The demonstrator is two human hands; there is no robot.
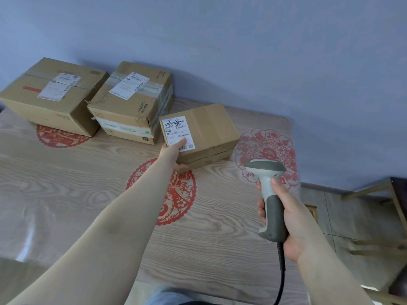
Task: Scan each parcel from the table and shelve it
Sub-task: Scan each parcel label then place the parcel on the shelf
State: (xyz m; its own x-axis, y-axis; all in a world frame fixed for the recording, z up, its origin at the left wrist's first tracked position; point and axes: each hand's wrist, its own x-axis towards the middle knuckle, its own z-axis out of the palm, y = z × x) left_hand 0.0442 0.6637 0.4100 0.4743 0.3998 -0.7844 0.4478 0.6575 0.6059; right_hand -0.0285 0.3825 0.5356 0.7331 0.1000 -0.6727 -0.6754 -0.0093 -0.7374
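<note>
Three cardboard parcels sit on the table [66, 194]. The small flat parcel [211, 128] lies nearest, its white label facing up. My left hand [174, 154] grips its near left corner, thumb on the label and fingers under the edge. A medium taped parcel [132, 102] stands left of it, and a large parcel [52, 93] sits at the far left. My right hand [284, 214] holds a grey and white barcode scanner [269, 194] by its handle, its head aimed toward the small parcel.
The table has a wood-grain cover with red paper-cut patterns under clear film. A blue wall runs behind it. A wooden frame [378, 190] stands on the floor at the right. The scanner's black cable [280, 280] hangs down toward me.
</note>
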